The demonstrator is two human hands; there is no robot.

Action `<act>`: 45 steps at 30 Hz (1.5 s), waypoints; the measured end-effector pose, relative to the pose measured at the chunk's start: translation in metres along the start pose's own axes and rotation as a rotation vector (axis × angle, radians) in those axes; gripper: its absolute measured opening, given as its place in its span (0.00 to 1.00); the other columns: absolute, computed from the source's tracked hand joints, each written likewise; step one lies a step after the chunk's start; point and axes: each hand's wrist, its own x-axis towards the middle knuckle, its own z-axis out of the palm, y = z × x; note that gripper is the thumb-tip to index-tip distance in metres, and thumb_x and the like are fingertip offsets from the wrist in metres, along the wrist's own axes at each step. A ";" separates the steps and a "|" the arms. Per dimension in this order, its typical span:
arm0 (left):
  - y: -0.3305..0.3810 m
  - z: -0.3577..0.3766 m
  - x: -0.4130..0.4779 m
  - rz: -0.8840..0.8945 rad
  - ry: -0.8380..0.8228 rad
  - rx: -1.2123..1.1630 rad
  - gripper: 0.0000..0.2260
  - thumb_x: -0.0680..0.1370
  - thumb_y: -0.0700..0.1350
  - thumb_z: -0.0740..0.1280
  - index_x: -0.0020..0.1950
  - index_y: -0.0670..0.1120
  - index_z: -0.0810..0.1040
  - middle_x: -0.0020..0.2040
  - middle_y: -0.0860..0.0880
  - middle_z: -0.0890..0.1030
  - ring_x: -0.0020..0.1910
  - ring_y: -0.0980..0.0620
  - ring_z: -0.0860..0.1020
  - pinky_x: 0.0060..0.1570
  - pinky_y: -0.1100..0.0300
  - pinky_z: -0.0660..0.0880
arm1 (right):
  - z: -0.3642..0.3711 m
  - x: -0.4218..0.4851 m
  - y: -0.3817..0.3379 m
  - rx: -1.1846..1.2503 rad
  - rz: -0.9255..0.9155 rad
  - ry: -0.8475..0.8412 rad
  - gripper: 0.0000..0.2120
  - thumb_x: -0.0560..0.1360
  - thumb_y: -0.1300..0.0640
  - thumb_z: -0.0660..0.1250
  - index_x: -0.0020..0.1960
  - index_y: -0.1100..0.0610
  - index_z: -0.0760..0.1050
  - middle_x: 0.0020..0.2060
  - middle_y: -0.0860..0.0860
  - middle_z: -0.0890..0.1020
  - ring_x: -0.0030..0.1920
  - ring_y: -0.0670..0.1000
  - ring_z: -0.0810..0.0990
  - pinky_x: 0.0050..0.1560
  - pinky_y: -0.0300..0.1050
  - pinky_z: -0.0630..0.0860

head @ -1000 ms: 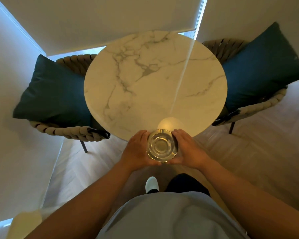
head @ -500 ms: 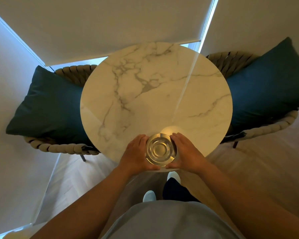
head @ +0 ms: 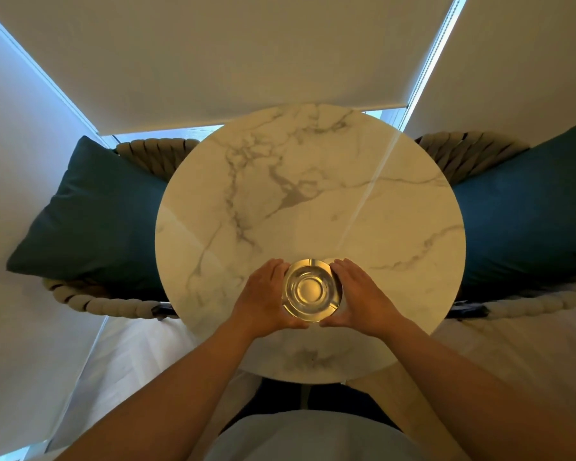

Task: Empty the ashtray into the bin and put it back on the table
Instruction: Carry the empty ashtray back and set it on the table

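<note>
Over the near half of the round marble table (head: 313, 201), the glass ashtray (head: 311, 288) sits between both hands, mouth up, bowl appearing empty (no ash or butts visible; the bin is not in view).

**Grip state**
- Left hand (head: 266, 299): cupped against the ashtray's left wall, thumb wrapped round the near rim. Clamped on the ashtray.
- Right hand (head: 358, 297): mirrored on the right wall, thumb meeting the near rim from the opp. side. Also clamped on the ashtray.
- Fingers of both hands reach along the far side; palms approx. symmetrical.

**Ashtray pos.**
- Whether the base rests on the marble or hovers just above it cannot be told from the head view.
- Location: centred left-to-right, nearer the person's edge than the table centre.

**Key spatial relation**
- The ashtray is round, so no long axis; orientation about vertical is irrelevant.
- It lies directly between the grips, equidistant from each hand. Neither hand is nearer.
- Rim appears level w/ the tabletop.

**Judgement**
- Step in hand: likely the put-back phase, given the empty-looking bowl.
- Next move calls for a straight vertical set-down if not yet seated, then both hands opening outward, left and right, away from the walls.
- Risk: glass on marble; uneven release could tip or chip the rim.

Cushioned chairs (head: 90, 214) flank the table, well apart from the ashtray.
</note>
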 end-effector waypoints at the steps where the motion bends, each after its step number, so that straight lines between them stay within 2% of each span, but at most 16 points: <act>1: -0.005 -0.002 0.007 0.006 -0.004 -0.001 0.48 0.52 0.71 0.74 0.65 0.49 0.65 0.61 0.49 0.73 0.59 0.49 0.74 0.60 0.53 0.73 | -0.002 0.007 -0.001 -0.003 0.005 0.007 0.57 0.57 0.35 0.79 0.75 0.58 0.58 0.73 0.54 0.66 0.75 0.55 0.61 0.75 0.53 0.61; 7: -0.034 -0.017 0.055 0.033 -0.029 -0.041 0.47 0.51 0.69 0.76 0.65 0.50 0.67 0.60 0.52 0.72 0.58 0.52 0.73 0.59 0.54 0.73 | -0.009 0.050 -0.002 0.009 0.049 0.076 0.58 0.56 0.37 0.81 0.76 0.59 0.58 0.75 0.55 0.64 0.77 0.56 0.57 0.78 0.49 0.56; 11: -0.047 -0.020 0.081 0.037 -0.054 -0.050 0.48 0.51 0.68 0.77 0.65 0.50 0.67 0.60 0.52 0.72 0.59 0.52 0.72 0.62 0.55 0.71 | -0.015 0.075 0.002 0.031 0.062 0.103 0.56 0.55 0.40 0.82 0.74 0.60 0.61 0.72 0.55 0.67 0.76 0.57 0.60 0.75 0.43 0.53; 13: -0.049 -0.019 0.093 0.032 -0.060 -0.054 0.47 0.51 0.67 0.78 0.64 0.49 0.69 0.59 0.52 0.72 0.59 0.52 0.73 0.61 0.54 0.72 | -0.018 0.085 0.007 0.032 0.058 0.105 0.55 0.55 0.41 0.82 0.73 0.61 0.63 0.70 0.56 0.69 0.74 0.57 0.63 0.74 0.44 0.55; 17: -0.054 -0.010 0.118 0.018 -0.058 -0.039 0.44 0.54 0.67 0.78 0.63 0.47 0.71 0.58 0.51 0.74 0.58 0.50 0.74 0.60 0.52 0.73 | -0.023 0.111 0.024 0.004 0.030 0.076 0.52 0.55 0.37 0.81 0.70 0.60 0.66 0.66 0.55 0.72 0.68 0.56 0.69 0.70 0.49 0.66; 21: -0.056 0.001 0.135 -0.010 -0.017 -0.028 0.46 0.55 0.70 0.76 0.63 0.42 0.72 0.59 0.47 0.75 0.61 0.46 0.74 0.61 0.48 0.72 | -0.026 0.133 0.040 -0.026 0.019 0.053 0.52 0.55 0.37 0.81 0.69 0.63 0.67 0.66 0.58 0.72 0.69 0.58 0.69 0.72 0.51 0.64; 24: -0.060 0.007 0.144 -0.046 -0.040 -0.004 0.47 0.56 0.69 0.77 0.66 0.42 0.71 0.63 0.45 0.73 0.65 0.44 0.72 0.64 0.48 0.70 | -0.023 0.145 0.052 -0.055 0.025 0.030 0.56 0.55 0.39 0.82 0.72 0.65 0.64 0.70 0.60 0.69 0.74 0.60 0.64 0.76 0.51 0.59; 27: -0.066 0.014 0.150 -0.088 -0.058 0.032 0.48 0.57 0.67 0.77 0.69 0.43 0.68 0.67 0.45 0.71 0.70 0.44 0.68 0.68 0.49 0.67 | -0.020 0.156 0.059 -0.078 0.033 -0.017 0.59 0.56 0.36 0.80 0.75 0.63 0.59 0.74 0.58 0.64 0.77 0.58 0.57 0.78 0.52 0.55; 30: -0.069 0.021 0.153 -0.143 -0.094 0.057 0.52 0.57 0.68 0.75 0.73 0.44 0.64 0.74 0.44 0.65 0.76 0.44 0.59 0.73 0.49 0.61 | -0.017 0.164 0.064 -0.107 0.030 -0.037 0.59 0.57 0.35 0.78 0.76 0.62 0.56 0.76 0.58 0.60 0.79 0.58 0.52 0.79 0.52 0.51; 34: -0.074 0.030 0.156 -0.209 -0.100 0.044 0.55 0.56 0.68 0.76 0.76 0.46 0.59 0.79 0.45 0.57 0.79 0.45 0.50 0.77 0.52 0.51 | -0.015 0.169 0.066 -0.123 0.038 -0.020 0.58 0.58 0.36 0.78 0.77 0.59 0.56 0.78 0.59 0.55 0.79 0.59 0.47 0.79 0.51 0.49; 39: -0.079 0.037 0.161 -0.217 -0.076 0.084 0.55 0.57 0.68 0.76 0.76 0.47 0.57 0.78 0.44 0.58 0.79 0.45 0.49 0.76 0.52 0.50 | -0.015 0.175 0.068 -0.149 0.064 -0.037 0.57 0.60 0.36 0.78 0.78 0.56 0.53 0.79 0.57 0.50 0.80 0.59 0.42 0.78 0.51 0.47; 45: -0.081 0.042 0.167 -0.227 -0.049 0.082 0.55 0.55 0.69 0.75 0.75 0.49 0.59 0.77 0.44 0.61 0.79 0.44 0.52 0.76 0.50 0.53 | -0.018 0.179 0.072 -0.181 0.089 -0.056 0.57 0.62 0.36 0.77 0.79 0.55 0.49 0.79 0.57 0.48 0.79 0.59 0.42 0.79 0.54 0.49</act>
